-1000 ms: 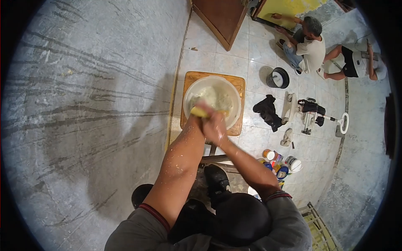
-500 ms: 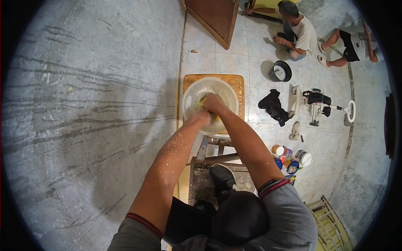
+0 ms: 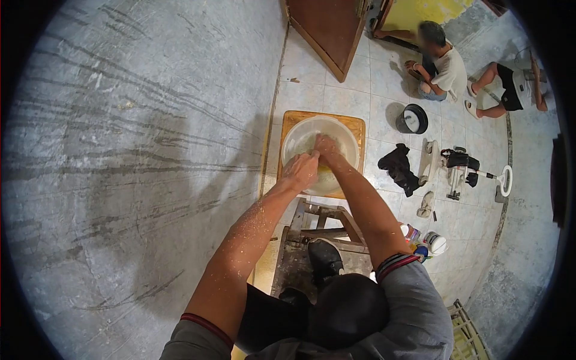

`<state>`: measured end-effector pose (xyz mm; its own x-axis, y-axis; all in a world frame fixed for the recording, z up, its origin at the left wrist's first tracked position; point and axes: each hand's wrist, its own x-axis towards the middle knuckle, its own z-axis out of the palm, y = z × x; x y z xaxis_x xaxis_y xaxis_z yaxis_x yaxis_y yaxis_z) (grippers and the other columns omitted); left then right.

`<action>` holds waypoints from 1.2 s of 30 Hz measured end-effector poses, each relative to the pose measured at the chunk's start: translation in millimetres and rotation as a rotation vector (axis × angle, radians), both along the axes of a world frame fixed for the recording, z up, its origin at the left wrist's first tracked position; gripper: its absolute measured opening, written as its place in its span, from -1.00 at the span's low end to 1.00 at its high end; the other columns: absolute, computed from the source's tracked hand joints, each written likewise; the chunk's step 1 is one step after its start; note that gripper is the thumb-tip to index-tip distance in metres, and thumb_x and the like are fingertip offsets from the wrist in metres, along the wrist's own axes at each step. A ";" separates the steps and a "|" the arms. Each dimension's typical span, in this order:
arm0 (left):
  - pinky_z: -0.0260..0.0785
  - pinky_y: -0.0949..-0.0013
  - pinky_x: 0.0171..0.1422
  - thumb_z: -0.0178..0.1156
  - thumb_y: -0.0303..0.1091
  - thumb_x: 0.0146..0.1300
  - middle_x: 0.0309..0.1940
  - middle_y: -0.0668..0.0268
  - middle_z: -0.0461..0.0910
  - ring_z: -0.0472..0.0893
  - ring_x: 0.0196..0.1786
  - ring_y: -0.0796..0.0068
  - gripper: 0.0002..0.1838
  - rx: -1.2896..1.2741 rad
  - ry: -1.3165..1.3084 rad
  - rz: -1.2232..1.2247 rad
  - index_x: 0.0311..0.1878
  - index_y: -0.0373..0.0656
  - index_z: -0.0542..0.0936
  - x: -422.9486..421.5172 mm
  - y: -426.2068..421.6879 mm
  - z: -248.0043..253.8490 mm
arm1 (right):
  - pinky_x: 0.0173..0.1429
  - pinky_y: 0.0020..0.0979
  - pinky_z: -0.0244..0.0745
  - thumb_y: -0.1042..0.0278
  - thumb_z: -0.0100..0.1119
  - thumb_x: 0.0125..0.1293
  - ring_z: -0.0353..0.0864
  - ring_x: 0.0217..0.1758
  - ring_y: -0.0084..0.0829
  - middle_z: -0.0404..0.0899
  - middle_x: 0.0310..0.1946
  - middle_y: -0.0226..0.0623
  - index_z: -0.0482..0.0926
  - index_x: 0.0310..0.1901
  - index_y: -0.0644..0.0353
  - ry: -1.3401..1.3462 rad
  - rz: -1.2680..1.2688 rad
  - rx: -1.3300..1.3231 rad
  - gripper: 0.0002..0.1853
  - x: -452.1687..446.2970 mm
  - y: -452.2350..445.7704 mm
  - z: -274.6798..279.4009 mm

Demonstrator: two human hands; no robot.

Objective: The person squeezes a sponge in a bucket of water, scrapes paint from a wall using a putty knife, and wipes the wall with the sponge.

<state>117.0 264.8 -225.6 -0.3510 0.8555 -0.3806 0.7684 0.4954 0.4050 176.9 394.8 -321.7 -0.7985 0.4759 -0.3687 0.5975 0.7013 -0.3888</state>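
Note:
A pale, translucent basin (image 3: 292, 145) with cloudy liquid in it rests on a square wooden top (image 3: 355, 124). Inside its rim my left hand (image 3: 303, 170) and my right hand (image 3: 327, 149) are close together, both closed. A yellow sponge-like piece (image 3: 324, 162) shows slightly between them; my fingers and wrists cover most of it, so its exact kind is unclear. Pale specks dot my left forearm.
A wooden stepladder-like frame (image 3: 321, 219) stands below the basin, beside the streaked wall (image 3: 150, 162). On the tiles are a black bucket (image 3: 414, 120), black cloth (image 3: 399, 170) and paint tubs (image 3: 435, 242). One person (image 3: 447, 69) crouches by a brown panel (image 3: 330, 36); another (image 3: 510, 87) sits farther right.
The view has shifted, so the basin and room appear farther right and lower. My hands stay together at the basin; less of the yellow piece shows now.

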 end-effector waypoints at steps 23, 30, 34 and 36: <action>0.36 0.03 -0.17 0.04 -0.62 0.32 -0.53 0.02 0.51 0.53 -0.39 -0.12 -0.88 0.619 -0.200 0.137 -0.37 -0.33 0.51 -12.8 -80.1 64.1 | 0.02 0.06 0.54 0.12 0.02 0.52 0.66 -0.16 0.23 0.66 -0.26 0.23 0.60 -0.17 0.34 0.069 0.211 -0.065 -0.62 35.7 -9.3 132.9; 0.44 0.13 0.28 0.08 -0.74 0.20 0.30 0.03 0.49 0.62 0.17 0.05 -0.38 0.304 -0.230 -0.020 0.36 -0.12 0.39 -43.9 -110.2 108.5 | 0.54 -0.08 0.30 0.19 0.24 0.40 0.35 0.50 0.03 0.28 0.47 0.11 0.26 0.51 0.04 -0.085 0.608 0.074 -0.32 37.2 -0.1 206.4; 0.40 0.11 0.37 0.16 -0.65 0.29 0.41 0.11 0.42 0.59 0.22 0.17 -0.35 0.254 -0.343 0.043 0.46 -0.09 0.35 -72.9 -141.1 231.7 | 0.46 -0.10 0.39 0.23 0.27 0.39 0.49 0.38 -0.03 0.44 0.37 -0.06 0.29 0.52 0.02 0.115 0.470 -0.106 -0.31 39.3 3.2 373.8; 0.40 0.12 0.37 0.19 -0.58 0.32 0.42 0.17 0.42 0.60 0.21 0.17 -0.38 0.393 -0.554 0.246 0.45 -0.05 0.40 -71.4 -159.4 269.9 | 0.39 -0.12 0.48 0.24 0.29 0.38 0.55 0.32 -0.05 0.51 0.31 -0.09 0.29 0.52 0.04 0.246 0.450 -0.135 -0.30 49.2 -2.9 398.0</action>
<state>45.6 105.3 44.3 -0.3956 0.8867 -0.2392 0.2835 0.3657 0.8865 226.1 391.9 76.3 -0.9835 0.0276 -0.1787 0.1287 0.8010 -0.5847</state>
